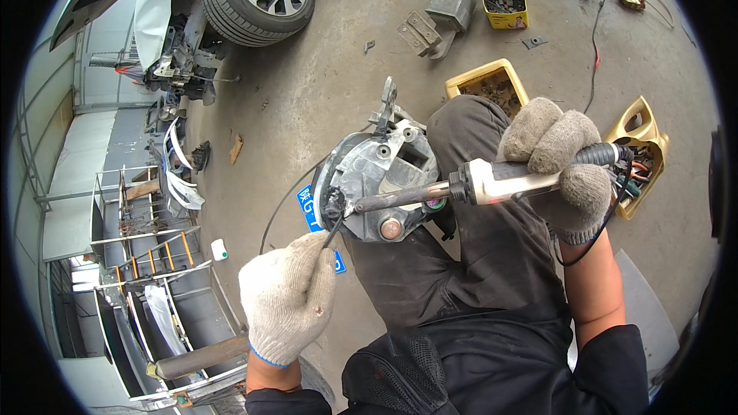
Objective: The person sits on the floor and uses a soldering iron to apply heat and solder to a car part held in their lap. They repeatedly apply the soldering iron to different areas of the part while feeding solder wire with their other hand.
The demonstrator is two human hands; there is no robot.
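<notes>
In my gloved right hand [560, 161] is a hot-air welding gun [500, 181], white and black with a long metal nozzle and a cord trailing from its rear. The nozzle tip points left at the edge of a grey plastic lamp housing [400, 173], which rests against my knees. My gloved left hand [288, 296] pinches a thin black rod [333, 231]. The rod's upper end meets a dark, rough patch [335, 204] on the housing, close to the nozzle tip. Whether the nozzle touches the housing, I cannot tell.
A blue plate [307, 207] lies on the floor, partly behind the housing. Yellow containers stand to the right: a tin [507, 21], a cut-open tub [459, 84] and a jug [639, 115] holding tools. A car wheel [257, 0] is at upper left, a metal rack [219, 292] at left.
</notes>
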